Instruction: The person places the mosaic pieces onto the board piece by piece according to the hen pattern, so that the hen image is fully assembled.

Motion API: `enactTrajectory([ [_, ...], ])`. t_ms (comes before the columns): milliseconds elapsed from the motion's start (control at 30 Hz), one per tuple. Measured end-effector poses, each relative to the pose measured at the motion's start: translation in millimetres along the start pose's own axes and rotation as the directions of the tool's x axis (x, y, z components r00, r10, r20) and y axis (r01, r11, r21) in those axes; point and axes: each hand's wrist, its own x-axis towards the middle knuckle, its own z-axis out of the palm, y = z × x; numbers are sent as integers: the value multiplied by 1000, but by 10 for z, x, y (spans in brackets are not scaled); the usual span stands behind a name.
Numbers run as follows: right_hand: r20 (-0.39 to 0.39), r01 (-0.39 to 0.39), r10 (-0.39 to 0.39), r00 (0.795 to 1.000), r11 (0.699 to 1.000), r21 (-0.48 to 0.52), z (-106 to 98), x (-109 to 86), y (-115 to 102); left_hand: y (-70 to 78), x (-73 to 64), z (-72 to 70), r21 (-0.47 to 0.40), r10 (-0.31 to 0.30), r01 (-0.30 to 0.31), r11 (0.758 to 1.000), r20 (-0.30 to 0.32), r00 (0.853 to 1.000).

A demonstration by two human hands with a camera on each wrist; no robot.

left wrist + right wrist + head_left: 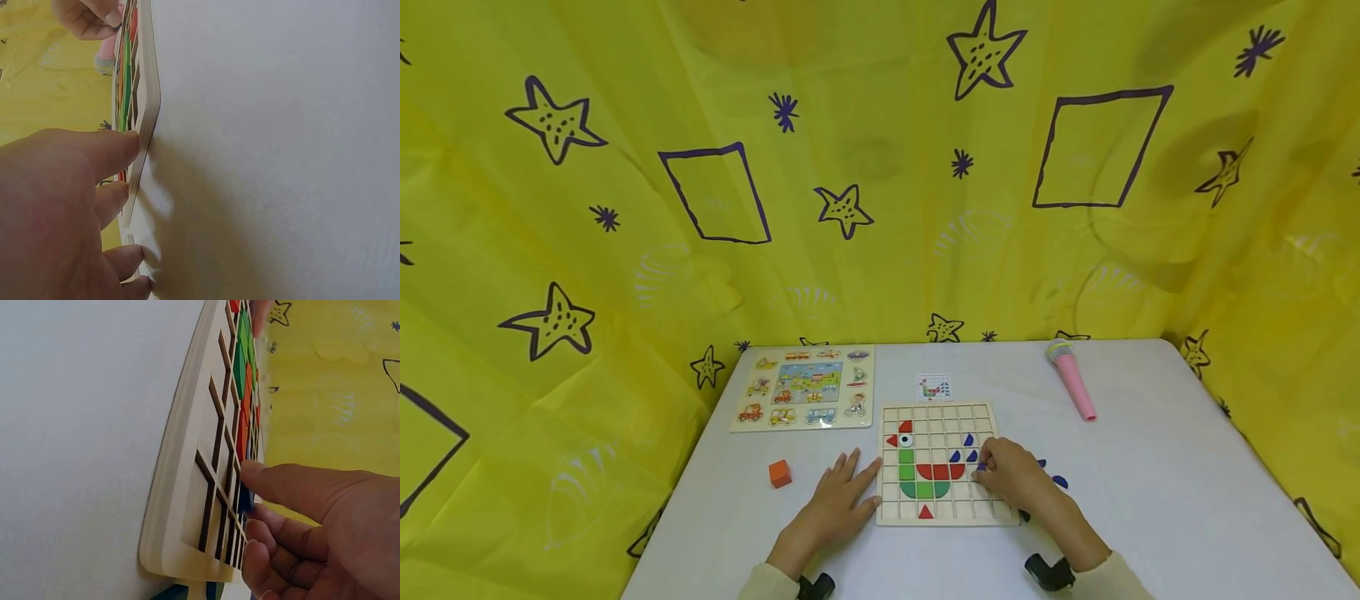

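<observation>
A wooden grid board [973, 507] lies on the table with red, green and blue pieces set in its cells, forming a bird-like picture. With fingers spread, my left hand [837, 504] rests beside the board, thumb and index finger touching its left edge. Over the right part of the board, my right hand [1017, 477] pinches a dark blue piece [245, 499] between thumb and fingertips, right at the grid; its full outline is hidden. Blue pieces [968, 440] sit in cells just left of that hand. A red triangle [926, 512] lies in a bottom cell.
Loose blue pieces [1060, 482] lie right of the board, partly behind my right arm. A small picture card [934, 387] is above the board. Further out are a vehicle puzzle [760, 421], an orange cube [780, 473] and a pink toy microphone [1077, 387].
</observation>
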Motion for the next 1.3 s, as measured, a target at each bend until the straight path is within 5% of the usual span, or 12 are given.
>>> enactTrajectory([
  [367,32,13,-14,999,1000,26,22,-3,-10,-14,-3,12,-2,7,-7,1000,-3,1000],
  [1300,-68,54,-51,996,998,38,119,-14,-18,-10,11,22,10,-1,1,1000,-5,1000],
])
